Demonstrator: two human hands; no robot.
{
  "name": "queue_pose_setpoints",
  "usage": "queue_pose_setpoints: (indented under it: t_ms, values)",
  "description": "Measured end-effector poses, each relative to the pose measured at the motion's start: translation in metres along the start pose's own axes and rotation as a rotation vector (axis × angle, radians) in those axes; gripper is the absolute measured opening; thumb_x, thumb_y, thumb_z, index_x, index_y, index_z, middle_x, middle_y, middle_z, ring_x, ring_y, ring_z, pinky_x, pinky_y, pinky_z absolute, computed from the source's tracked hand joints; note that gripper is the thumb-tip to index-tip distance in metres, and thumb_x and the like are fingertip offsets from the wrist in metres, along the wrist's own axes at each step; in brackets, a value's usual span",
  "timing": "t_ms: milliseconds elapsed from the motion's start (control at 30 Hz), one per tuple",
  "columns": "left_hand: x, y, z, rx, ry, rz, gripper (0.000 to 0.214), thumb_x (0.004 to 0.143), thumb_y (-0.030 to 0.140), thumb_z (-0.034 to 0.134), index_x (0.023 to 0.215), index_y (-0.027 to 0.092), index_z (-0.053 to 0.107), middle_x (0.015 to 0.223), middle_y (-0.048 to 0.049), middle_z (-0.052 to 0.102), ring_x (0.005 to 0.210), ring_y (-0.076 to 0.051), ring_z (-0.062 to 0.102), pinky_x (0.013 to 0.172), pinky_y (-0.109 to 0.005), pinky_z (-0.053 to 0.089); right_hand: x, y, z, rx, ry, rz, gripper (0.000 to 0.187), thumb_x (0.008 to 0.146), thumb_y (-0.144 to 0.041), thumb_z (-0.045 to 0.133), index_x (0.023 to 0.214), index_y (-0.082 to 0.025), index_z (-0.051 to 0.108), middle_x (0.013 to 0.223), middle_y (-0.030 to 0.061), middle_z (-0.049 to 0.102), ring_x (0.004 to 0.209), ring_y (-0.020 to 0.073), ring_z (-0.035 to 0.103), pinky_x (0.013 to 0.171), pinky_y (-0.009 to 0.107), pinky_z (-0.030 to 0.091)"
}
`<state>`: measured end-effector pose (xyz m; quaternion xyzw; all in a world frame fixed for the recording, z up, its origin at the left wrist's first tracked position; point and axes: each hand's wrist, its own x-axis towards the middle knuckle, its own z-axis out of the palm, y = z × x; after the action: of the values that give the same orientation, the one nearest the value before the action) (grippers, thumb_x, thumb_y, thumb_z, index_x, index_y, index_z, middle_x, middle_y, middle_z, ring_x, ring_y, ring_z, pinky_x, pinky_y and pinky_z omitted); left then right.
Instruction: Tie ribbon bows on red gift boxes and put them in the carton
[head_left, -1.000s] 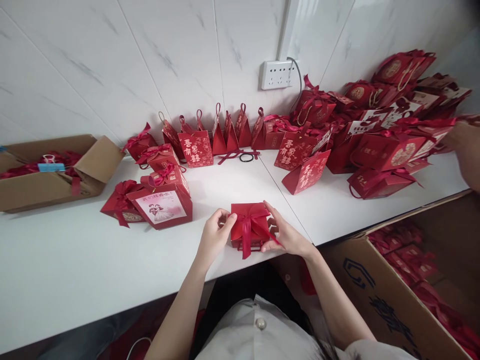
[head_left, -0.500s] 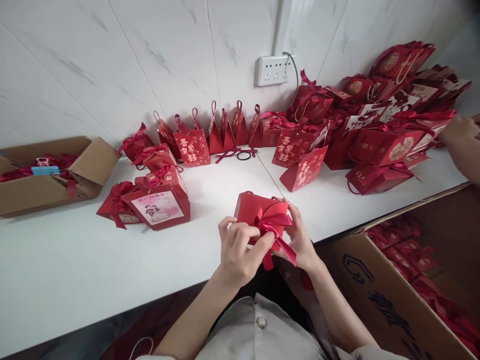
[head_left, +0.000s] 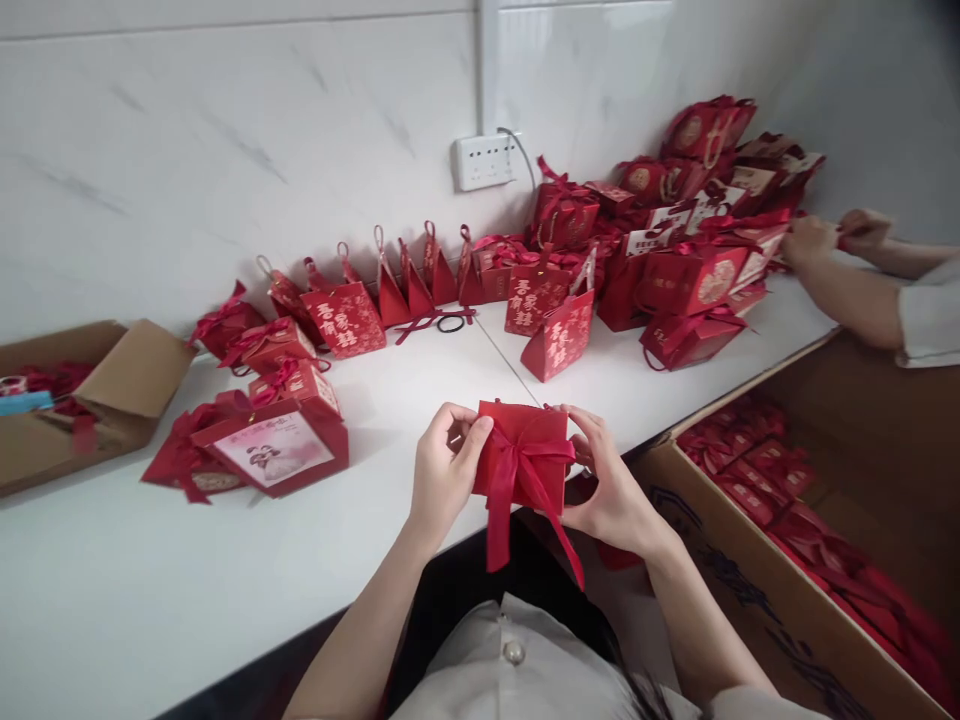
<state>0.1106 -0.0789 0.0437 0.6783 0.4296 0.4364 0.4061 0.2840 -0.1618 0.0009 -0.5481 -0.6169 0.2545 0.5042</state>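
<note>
A small red gift box (head_left: pixel 531 425) with a ribbon bow (head_left: pixel 521 462) on its upper face is held between my two hands at the table's front edge. The ribbon's two long tails hang down over the near side. My left hand (head_left: pixel 444 470) grips the box's left side, its thumb on the upper left corner. Around the right side curl the fingers and thumb of my right hand (head_left: pixel 611 490), some of them hidden behind the box. Two red patterned gift boxes (head_left: pixel 559 338) with gold lettering stand just beyond it.
Finished-looking red boxes (head_left: pixel 270 450) cluster at left beside an open cardboard box (head_left: pixel 142 375). More line the wall, with a black ring (head_left: pixel 451 323) before them. A large carton (head_left: pixel 675 480) of red boxes stands at right. A co-worker's hands (head_left: pixel 817 240) are by the right-hand pile (head_left: pixel 697 270).
My left fingers have left the bow and now grip the box's left side. The bow's tails hang straighter. The view has turned right, showing more of the co-worker's arms.
</note>
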Motion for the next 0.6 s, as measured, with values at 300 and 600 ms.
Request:
queue_pose_setpoints:
  t_ms: [300,600]
  values:
    - [0.028,-0.011,0.068,-0.204,-0.289,-0.167,0.023,0.085,0.042,0.051,0.076,0.02,0.051,0.058,0.0048,0.045,0.059,-0.011,0.046,0.062,-0.024,0.042,-0.058,0.003,-0.063,-0.261,0.301,0.108,0.098,0.072,-0.041,0.076,0.147,-0.041,0.013,0.14,0.0109,0.032,0.102,0.0264,0.058,0.083,0.043,0.055]
    - [0.007,-0.026,0.146,0.177,-0.848,0.264,0.021,0.087,0.035,0.045,0.08,0.021,0.06,0.084,-0.0023,0.063,0.082,-0.019,0.059,0.079,-0.034,0.046,-0.158,0.01,-0.194,-0.406,0.795,0.383,0.106,0.067,-0.047,0.076,0.147,-0.035,0.008,0.125,0.0106,0.043,0.085,0.0209,0.059,0.069,0.039,0.058]
